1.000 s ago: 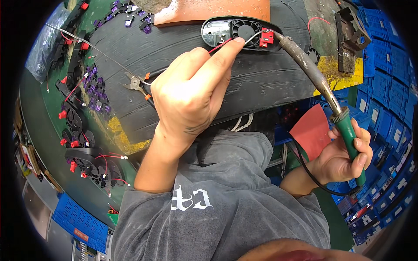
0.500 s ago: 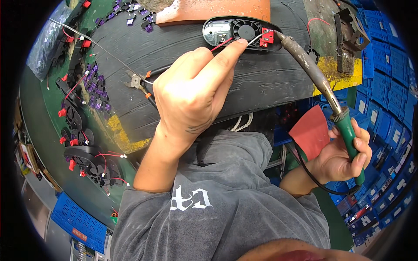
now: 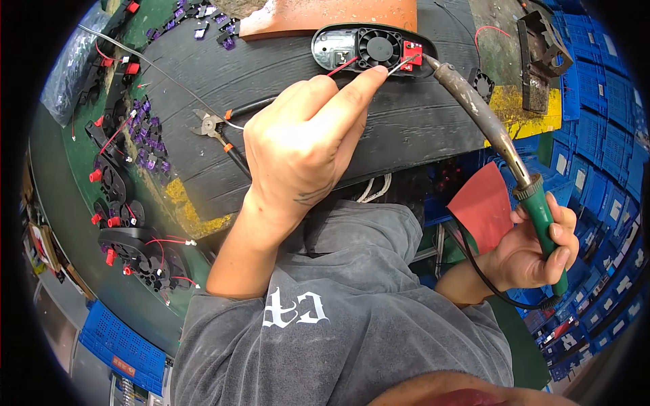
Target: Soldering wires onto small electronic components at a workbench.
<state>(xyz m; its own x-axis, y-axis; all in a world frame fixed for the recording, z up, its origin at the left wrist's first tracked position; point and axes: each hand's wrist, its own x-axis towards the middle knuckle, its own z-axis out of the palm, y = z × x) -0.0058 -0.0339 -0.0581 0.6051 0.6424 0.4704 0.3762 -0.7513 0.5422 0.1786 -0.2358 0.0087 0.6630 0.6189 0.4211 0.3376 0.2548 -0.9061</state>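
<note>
My left hand (image 3: 298, 135) is closed, with thumb and index finger pinching a thin grey solder wire (image 3: 401, 65) that reaches onto a small red circuit board (image 3: 412, 50). The board sits at the right end of an oval black housing (image 3: 323, 51), beside a round black fan (image 3: 379, 48). A red lead (image 3: 343, 66) runs from the housing toward my knuckles. My right hand (image 3: 535, 254) grips the green handle of a soldering iron (image 3: 481, 108). Its tip is at the board's right edge; whether it touches is too small to tell.
Orange-handled cutting pliers (image 3: 211, 124) lie left of my left hand. Several purple-and-black small parts (image 3: 150, 135) and black housings with red leads (image 3: 139, 250) are at the left. A rusty metal bracket (image 3: 542, 61) stands at the far right, near blue crates (image 3: 599, 135).
The housing has shifted slightly left. The iron's tip has moved a little down and left along the board's edge. The solder wire's end has shifted on the board.
</note>
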